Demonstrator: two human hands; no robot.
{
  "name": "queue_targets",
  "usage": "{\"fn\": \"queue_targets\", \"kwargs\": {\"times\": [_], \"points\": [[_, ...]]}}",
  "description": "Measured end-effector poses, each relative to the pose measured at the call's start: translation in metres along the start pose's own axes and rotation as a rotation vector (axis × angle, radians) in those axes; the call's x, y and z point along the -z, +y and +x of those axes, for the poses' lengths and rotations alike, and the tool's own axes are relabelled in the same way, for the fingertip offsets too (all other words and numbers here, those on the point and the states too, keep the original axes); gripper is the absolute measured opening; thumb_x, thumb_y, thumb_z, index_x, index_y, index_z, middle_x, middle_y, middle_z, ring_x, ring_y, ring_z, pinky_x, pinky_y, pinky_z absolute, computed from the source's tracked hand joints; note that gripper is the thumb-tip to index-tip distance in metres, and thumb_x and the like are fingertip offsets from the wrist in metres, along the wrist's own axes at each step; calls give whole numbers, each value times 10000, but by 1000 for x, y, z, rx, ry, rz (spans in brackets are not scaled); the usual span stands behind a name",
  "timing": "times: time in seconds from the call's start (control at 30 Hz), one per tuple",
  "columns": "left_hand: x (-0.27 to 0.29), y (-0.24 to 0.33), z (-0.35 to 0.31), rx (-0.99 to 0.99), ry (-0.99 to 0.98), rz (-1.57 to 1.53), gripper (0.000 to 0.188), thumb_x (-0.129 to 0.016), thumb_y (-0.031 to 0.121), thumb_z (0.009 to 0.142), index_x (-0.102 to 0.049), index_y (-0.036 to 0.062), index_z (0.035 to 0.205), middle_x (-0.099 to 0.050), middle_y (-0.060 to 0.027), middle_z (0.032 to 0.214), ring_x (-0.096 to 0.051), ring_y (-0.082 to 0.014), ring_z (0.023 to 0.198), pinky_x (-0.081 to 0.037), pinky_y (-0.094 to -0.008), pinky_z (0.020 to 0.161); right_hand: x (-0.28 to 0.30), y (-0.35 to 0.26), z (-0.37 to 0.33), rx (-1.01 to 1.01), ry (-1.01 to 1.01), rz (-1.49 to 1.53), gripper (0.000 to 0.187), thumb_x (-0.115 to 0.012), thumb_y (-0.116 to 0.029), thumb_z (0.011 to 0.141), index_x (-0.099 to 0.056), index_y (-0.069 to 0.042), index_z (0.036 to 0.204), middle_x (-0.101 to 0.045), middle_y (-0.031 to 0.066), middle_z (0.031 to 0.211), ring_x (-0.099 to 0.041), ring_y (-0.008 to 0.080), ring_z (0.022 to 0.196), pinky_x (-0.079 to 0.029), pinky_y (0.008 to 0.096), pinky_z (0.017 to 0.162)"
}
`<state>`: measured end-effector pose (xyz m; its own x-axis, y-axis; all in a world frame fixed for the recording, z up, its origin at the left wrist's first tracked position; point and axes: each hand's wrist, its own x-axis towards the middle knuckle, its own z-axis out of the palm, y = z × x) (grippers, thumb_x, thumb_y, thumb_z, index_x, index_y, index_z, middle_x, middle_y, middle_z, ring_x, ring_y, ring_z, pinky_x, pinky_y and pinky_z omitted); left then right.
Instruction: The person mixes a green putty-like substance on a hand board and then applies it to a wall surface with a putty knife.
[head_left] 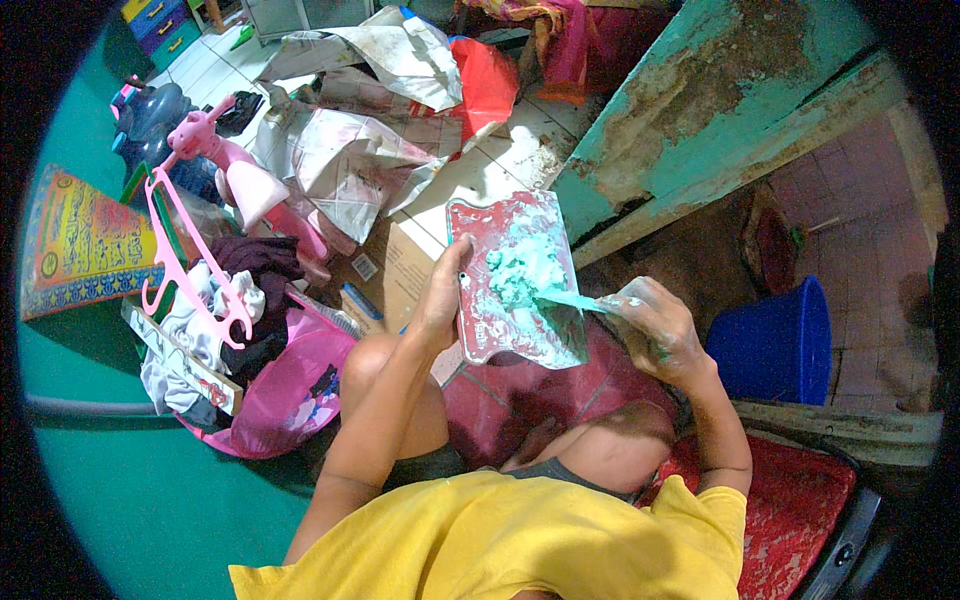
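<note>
A smeared red board [478, 228] is held before the person, its long axis running away from the body. The left hand [441, 295] grips its left edge, thumb on top; the right hand [655, 325] is curled closed beyond the right edge. Turquoise paste [525, 265] lies mid-board, nearer the left hand. The right hand's spatula [572, 300] points leftward to it; how deep its tip sits is hard to tell.

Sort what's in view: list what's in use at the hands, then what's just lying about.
In use:
- red board, in the left hand
- turquoise paste on it
- spreader, in the right hand

Lying about:
- pink basket with clothes
- crumpled sheets
</note>
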<state>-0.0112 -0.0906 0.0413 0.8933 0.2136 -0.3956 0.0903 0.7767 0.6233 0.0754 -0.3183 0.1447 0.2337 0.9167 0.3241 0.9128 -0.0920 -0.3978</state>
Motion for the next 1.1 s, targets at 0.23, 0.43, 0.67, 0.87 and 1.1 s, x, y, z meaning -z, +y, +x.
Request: {"fn": "queue_targets", "kwargs": {"times": [0.23, 0.43, 0.67, 0.87, 1.1], "points": [[-12, 4, -8, -56, 89, 41, 454, -386, 382, 861, -473, 9, 1105, -569, -102, 995, -569, -181, 865, -468, -323, 783, -7, -5, -5, 48, -96, 33, 277, -588, 1, 672, -570, -28, 946, -499, 101, 737, -494, 261, 651, -423, 345, 568], [-18, 14, -15, -5, 116, 87, 423, -398, 339, 855, -481, 1, 1097, -582, -110, 974, -591, -194, 824, -488, -326, 753, 16, 5, -18, -653, 365, 620, 177, -554, -165, 830, -531, -28, 939, -561, 40, 697, -510, 95, 565, -417, 222, 509], [-12, 12, -13, 101, -26, -71, 373, -433, 263, 834, -492, -28, 1061, -610, -128, 913, -615, -220, 757, -513, -354, 735, 6, 25, -27, -690, 401, 1319, 412, -612, -222, 789, -434, -25, 1104, -603, 67, 760, -530, 80, 591, -427, 188, 534], [-30, 30, -22, 95, -168, -166, 304, -455, 229, 817, -535, -22, 969, -619, -127, 846, -619, -211, 705, -527, -335, 686, -2, 31, -17, -640, 314, 1601, 379, -552, -215, 840, -434, -29, 1148, -491, -27, 666, -416, 36, 530, -330, 151, 479], [-18, 25, -19, 52, -160, -259, 311, -447, 220, 821, -535, -30, 984, -619, -131, 856, -616, -221, 743, -515, -340, 726, -13, 34, -20, -770, 231, 1545, 380, -546, -229, 841, -477, -8, 1142, -471, -43, 637, -353, 26, 478, -323, 184, 488]]}}
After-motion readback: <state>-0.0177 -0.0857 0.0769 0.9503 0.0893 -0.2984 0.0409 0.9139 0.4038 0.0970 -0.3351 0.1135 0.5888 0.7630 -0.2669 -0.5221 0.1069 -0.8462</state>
